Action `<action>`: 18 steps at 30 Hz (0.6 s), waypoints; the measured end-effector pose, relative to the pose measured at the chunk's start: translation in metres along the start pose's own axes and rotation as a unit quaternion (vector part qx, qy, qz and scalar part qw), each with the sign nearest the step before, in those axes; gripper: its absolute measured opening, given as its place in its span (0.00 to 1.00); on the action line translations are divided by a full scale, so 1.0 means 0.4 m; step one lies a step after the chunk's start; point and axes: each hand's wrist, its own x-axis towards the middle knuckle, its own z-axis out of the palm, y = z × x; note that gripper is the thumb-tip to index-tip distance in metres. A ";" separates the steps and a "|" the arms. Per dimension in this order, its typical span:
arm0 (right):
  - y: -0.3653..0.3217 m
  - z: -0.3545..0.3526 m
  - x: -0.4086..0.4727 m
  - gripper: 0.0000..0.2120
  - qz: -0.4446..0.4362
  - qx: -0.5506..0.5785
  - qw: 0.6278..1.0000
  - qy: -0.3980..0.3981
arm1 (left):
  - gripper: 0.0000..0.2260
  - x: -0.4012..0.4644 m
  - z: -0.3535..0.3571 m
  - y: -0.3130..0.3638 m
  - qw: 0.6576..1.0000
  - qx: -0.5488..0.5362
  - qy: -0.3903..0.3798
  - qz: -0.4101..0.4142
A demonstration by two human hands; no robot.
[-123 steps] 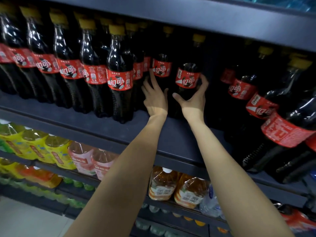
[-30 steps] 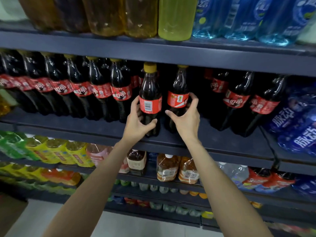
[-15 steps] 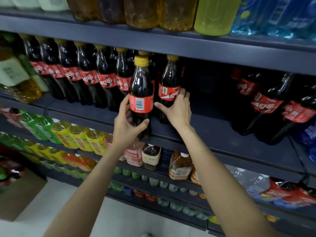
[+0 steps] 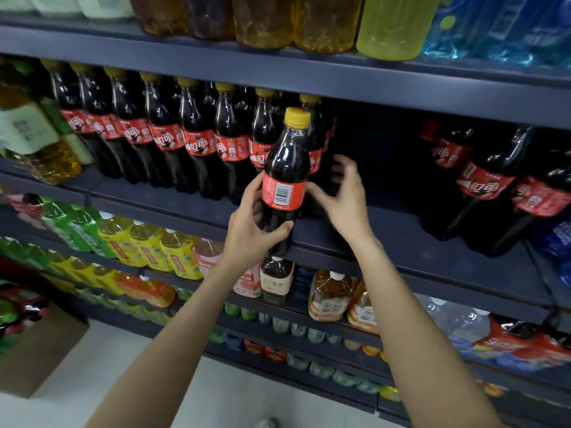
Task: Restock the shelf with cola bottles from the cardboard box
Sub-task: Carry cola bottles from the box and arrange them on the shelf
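I'm watching my right hand (image 4: 346,196) coming off the shelved bottle, fingers now spread and empty, while my left hand (image 4: 251,233) is gripping the cola bottle (image 4: 285,180) at the shelf (image 4: 401,239) edge, barcode outward, probably turning it next.

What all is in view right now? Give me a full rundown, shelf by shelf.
held cola bottle: one, dark with yellow cap, red label, barcode facing the camera, in front of the middle shelf edge
cola row: many, dark with red labels, middle shelf, left
larger cola bottles: several, dark, middle shelf, right
top shelf bottles: amber, yellow-green, blue
lower shelf drinks: green, yellow, pink, amber
cardboard box: one, brown, floor, lower left
left hand: grips the held cola bottle low
right hand: fingers spread, beside the bottle, holding nothing
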 end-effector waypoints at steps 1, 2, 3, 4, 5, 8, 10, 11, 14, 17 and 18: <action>-0.009 -0.037 -0.027 0.30 -0.008 0.071 0.997 0.001 | 0.38 0.000 0.012 0.008 1.000 -0.008 -0.013 0.001; -0.015 -0.077 -0.056 0.28 -0.019 0.130 0.991 -0.019 | 0.38 0.001 0.027 0.021 0.999 -0.018 -0.027 -0.003; -0.022 -0.112 -0.086 0.28 -0.031 0.168 0.984 -0.059 | 0.36 0.005 0.043 0.034 0.998 -0.033 -0.043 -0.011; -0.027 -0.140 -0.107 0.29 -0.035 0.175 0.978 -0.105 | 0.34 0.012 0.062 0.049 0.997 -0.047 -0.065 -0.018; -0.028 -0.163 -0.118 0.32 -0.029 0.161 0.976 -0.145 | 0.33 0.019 0.085 0.064 0.994 -0.057 -0.092 -0.022; -0.022 -0.213 -0.103 0.33 0.010 0.120 0.980 -0.160 | 0.31 0.049 0.149 0.099 0.982 -0.078 -0.172 -0.030; -0.008 -0.245 -0.085 0.35 0.021 0.102 0.988 -0.110 | 0.30 0.072 0.178 0.118 0.977 -0.060 -0.204 -0.026; 0.000 -0.253 -0.075 0.36 0.023 0.093 0.992 -0.082 | 0.29 0.084 0.185 0.124 0.978 -0.031 -0.205 -0.011; 0.018 -0.231 -0.035 0.40 0.032 0.046 0.998 0.023 | 0.20 0.100 0.175 0.118 0.991 0.054 -0.086 0.088; 0.032 -0.176 0.033 0.42 0.032 -0.032 0.991 0.127 | 0.13 0.105 0.149 0.089 0.964 0.157 0.126 0.172; 0.035 -0.157 0.056 0.42 0.039 -0.045 0.987 0.152 | 0.14 0.113 0.143 0.078 0.952 0.183 0.175 0.174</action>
